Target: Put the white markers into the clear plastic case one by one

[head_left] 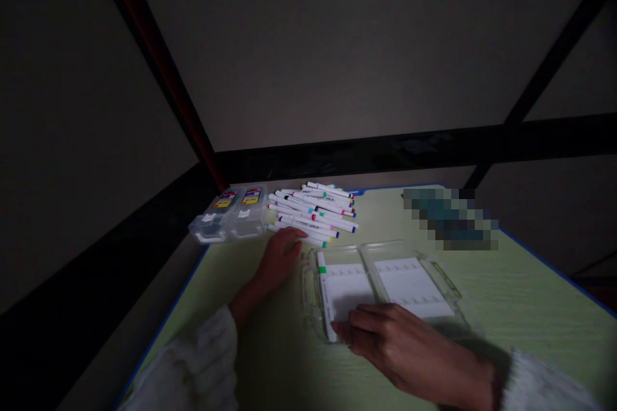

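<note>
An open clear plastic case (364, 257) lies flat on the table, with white inserts in both halves. Along its left side lies a white marker with a green band (324, 292). My right hand (395, 340) is over the case's near edge, its fingers curled together and the fingertips at that marker's lower end. At the near side of a loose pile of white markers with coloured ends (313, 205), my left hand (279, 257) has thumb and fingertips about a green-ended marker (315, 241). Those fingers partly cover it.
Two closed clear plastic cases (231, 221) with colourful labels lie at the table's back left corner. A pixelated, blurred-out dark teal object (448, 217) is at the back right. The pale green table (511, 308) has a blue edge, with a wall behind it.
</note>
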The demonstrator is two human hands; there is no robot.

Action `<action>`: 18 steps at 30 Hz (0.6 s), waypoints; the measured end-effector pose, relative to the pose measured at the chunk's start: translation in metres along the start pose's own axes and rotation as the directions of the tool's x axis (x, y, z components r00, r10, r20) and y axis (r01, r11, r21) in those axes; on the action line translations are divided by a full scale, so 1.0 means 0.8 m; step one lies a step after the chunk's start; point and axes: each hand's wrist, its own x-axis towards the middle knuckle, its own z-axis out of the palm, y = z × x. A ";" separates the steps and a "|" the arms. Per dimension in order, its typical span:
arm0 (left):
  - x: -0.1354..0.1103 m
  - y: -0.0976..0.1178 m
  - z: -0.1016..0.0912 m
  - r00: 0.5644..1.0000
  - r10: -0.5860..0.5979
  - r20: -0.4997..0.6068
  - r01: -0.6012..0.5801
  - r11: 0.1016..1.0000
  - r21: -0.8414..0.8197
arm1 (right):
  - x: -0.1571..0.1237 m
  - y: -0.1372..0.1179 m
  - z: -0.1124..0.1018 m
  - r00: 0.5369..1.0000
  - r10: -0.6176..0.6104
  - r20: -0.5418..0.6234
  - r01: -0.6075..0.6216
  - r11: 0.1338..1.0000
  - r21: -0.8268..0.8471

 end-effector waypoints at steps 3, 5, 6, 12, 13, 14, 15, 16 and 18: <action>0.019 -0.010 -0.003 0.999 0.012 -0.039 -0.011 0.999 0.050 | 0.000 0.004 0.000 1.000 0.022 -0.008 -0.022 1.000 -0.017; 0.024 -0.017 -0.003 0.998 0.030 -0.053 -0.026 0.997 0.073 | 0.000 0.007 -0.001 1.000 0.030 0.002 -0.030 0.999 -0.033; 0.024 -0.021 -0.003 0.997 0.042 -0.058 -0.037 0.996 0.084 | 0.001 0.008 -0.001 0.999 0.033 0.010 -0.032 0.999 -0.039; 0.013 -0.037 0.000 0.997 0.082 0.006 -0.082 0.985 0.154 | 0.005 0.008 -0.001 0.999 0.040 0.022 -0.039 0.999 -0.035; 0.011 -0.038 0.000 0.996 0.083 0.021 -0.086 0.983 0.160 | 0.005 0.008 -0.002 0.999 0.043 0.021 -0.042 0.999 -0.030; 0.010 -0.039 0.000 0.996 0.085 0.033 -0.089 0.982 0.164 | 0.005 0.007 -0.002 0.999 0.047 0.022 -0.046 0.999 -0.027; 0.010 -0.040 0.000 0.996 0.085 0.041 -0.091 0.982 0.168 | 0.005 0.007 -0.002 0.998 0.049 0.024 -0.049 0.999 -0.023; 0.009 -0.040 0.001 0.995 0.085 0.044 -0.092 0.981 0.171 | 0.005 0.007 -0.002 0.998 0.051 0.028 -0.050 0.999 -0.021; 0.009 -0.042 0.002 0.995 0.090 0.045 -0.097 0.980 0.175 | 0.005 0.006 -0.003 0.998 0.057 0.033 -0.056 0.998 -0.016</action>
